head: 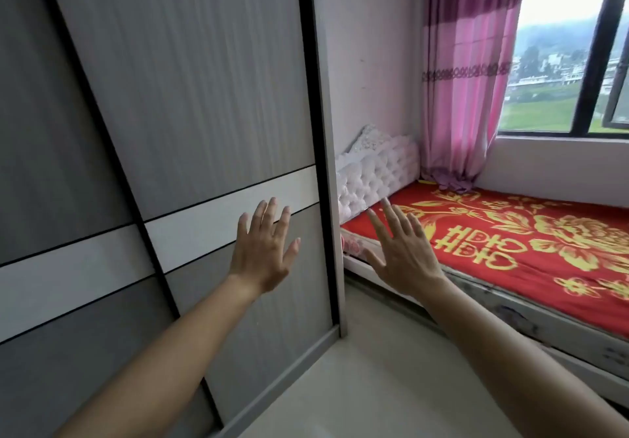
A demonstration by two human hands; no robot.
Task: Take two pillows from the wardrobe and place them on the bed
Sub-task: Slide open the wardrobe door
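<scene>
A grey wardrobe (pixel 190 97) with sliding doors fills the left half of the view; its doors are closed and no pillows show. My left hand (pixel 263 250) is raised in front of the right door, fingers spread, holding nothing. My right hand (pixel 403 250) is raised beside it, past the wardrobe's right edge, also spread and empty. To the right lies the bed (pixel 510 253) under a red sheet with gold flowers, with a white tufted headboard (pixel 374 172) against the wall.
A pink curtain (pixel 466 73) hangs in the corner beyond the headboard, its hem resting on the bed. A dark-framed window (pixel 571 63) is above the bed's far side. Pale floor (pixel 374 386) runs between wardrobe and bed.
</scene>
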